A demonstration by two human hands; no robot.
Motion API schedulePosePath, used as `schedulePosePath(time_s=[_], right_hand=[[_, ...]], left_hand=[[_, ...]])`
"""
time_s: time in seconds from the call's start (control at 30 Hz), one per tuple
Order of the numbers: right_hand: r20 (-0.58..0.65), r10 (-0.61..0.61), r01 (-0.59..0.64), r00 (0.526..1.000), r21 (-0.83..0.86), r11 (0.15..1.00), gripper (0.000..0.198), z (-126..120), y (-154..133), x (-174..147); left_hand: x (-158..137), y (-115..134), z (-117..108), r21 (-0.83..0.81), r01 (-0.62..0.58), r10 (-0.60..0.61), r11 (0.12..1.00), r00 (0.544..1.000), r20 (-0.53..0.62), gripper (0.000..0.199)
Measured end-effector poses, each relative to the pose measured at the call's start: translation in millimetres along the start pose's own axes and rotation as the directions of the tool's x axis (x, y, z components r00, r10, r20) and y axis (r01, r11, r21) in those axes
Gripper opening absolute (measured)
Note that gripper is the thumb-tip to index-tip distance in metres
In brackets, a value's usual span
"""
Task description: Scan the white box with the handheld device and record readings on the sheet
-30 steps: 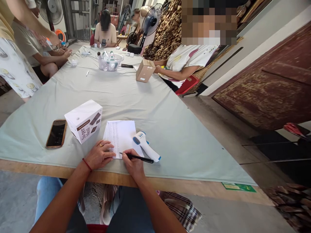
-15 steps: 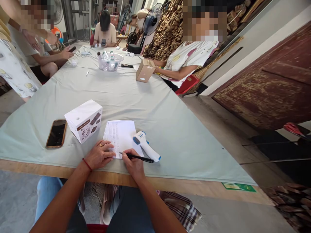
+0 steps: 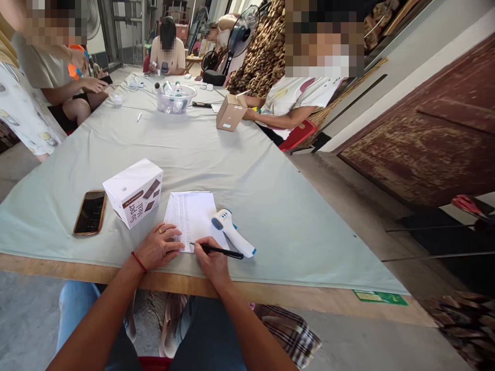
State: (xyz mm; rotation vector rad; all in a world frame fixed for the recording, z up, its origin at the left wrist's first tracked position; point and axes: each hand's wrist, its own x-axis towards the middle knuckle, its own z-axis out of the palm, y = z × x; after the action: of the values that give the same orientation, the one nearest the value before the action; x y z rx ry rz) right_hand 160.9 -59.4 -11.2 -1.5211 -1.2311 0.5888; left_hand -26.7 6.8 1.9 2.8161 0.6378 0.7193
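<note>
A white sheet of paper (image 3: 201, 214) lies at the near side of the table, with small rows of handwriting down its left part. My left hand (image 3: 160, 246) rests flat on the paper's lower left corner, fingers stretched out. In my right hand (image 3: 213, 265) is a black pen (image 3: 228, 252), its tip touching the lower part of the sheet. Just right of the paper, partly over its edge, lies a white and blue infrared thermometer (image 3: 234, 234). A white printed box (image 3: 133, 190) stands left of the paper, and a smartphone (image 3: 89, 213) lies beyond it, screen up.
A grey-green cloth covers the table (image 3: 294, 232). Farther back are a clear plastic basin (image 3: 176, 100) with bottles and a cardboard box (image 3: 231, 113) near a seated person (image 3: 297, 103) on the right. Other people sit or stand at the left and far end.
My hands and the pen stay almost in place. At the left, a person's hands with a phone have lowered; the person on the right has shifted slightly.
</note>
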Motion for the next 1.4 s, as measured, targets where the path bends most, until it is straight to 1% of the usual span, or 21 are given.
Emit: schedulePosePath(time_s=[0.17,0.33,0.57,0.8,1.23,1.4], right_hand=[[-0.009,-0.012,0.012,1.0,-0.021,1.0,0.017,0.2,0.9,0.0],[0.0,-0.02,0.02,1.0,-0.007,1.0,0.016,0.2,-0.2,-0.1],[0.004,-0.004,0.004,1.0,-0.003,1.0,0.015,-0.9,-2.3,-0.1],[-0.046,0.033,-0.031,0.998,0.04,0.999,0.017,-1.7,-4.1,-0.5],[-0.047,0.023,-0.023,0.999,0.009,1.0,0.018,-0.8,0.8,-0.4],[-0.049,0.001,-0.002,0.999,-0.022,1.0,0.018,-0.4,0.8,-0.1]], left_hand=[[0.1,-0.2,0.1,-0.003,0.011,-0.011,1.0,1.0,0.01,0.021],[0.1,-0.6,0.0,-0.005,0.012,-0.012,1.0,1.0,0.014,0.021],[0.5,0.4,-0.9,-0.002,0.004,-0.004,1.0,1.0,0.007,0.021],[0.0,0.3,0.0,-0.007,0.005,-0.005,1.0,1.0,-0.003,0.02],[0.0,0.4,0.2,-0.006,0.008,-0.008,1.0,1.0,0.003,0.02],[-0.3,-0.4,0.7,-0.02,0.018,-0.017,1.0,1.0,0.015,0.02]])
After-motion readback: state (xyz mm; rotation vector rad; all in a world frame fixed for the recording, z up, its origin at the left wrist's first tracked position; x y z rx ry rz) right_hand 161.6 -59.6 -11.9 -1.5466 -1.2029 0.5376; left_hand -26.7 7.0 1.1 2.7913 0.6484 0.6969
